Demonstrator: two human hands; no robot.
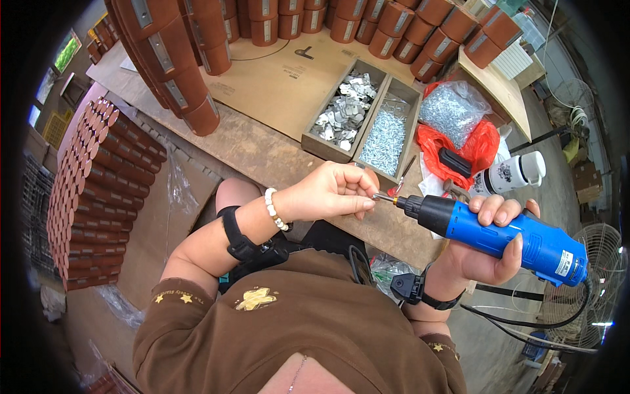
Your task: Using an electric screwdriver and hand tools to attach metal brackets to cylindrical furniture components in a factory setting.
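Observation:
My right hand [489,246] grips a blue and black electric screwdriver [505,233], its bit pointing left. My left hand [331,192] pinches a small screw [378,196] right at the bit's tip, fingers closed around it. Both hands hover at the front edge of a worn workbench [262,154]. Just behind them sits a two-compartment wooden box: the left compartment [344,111] holds small metal plates, the right compartment [387,134] holds silver screws.
Rows of brown cylinders with metal strips [177,72] crowd the bench's back and left. More brown cylinders are stacked on the left [98,190]. A clear bag of screws [453,108] lies on red plastic, beside a white bottle [515,172]. A floor fan [600,262] stands right.

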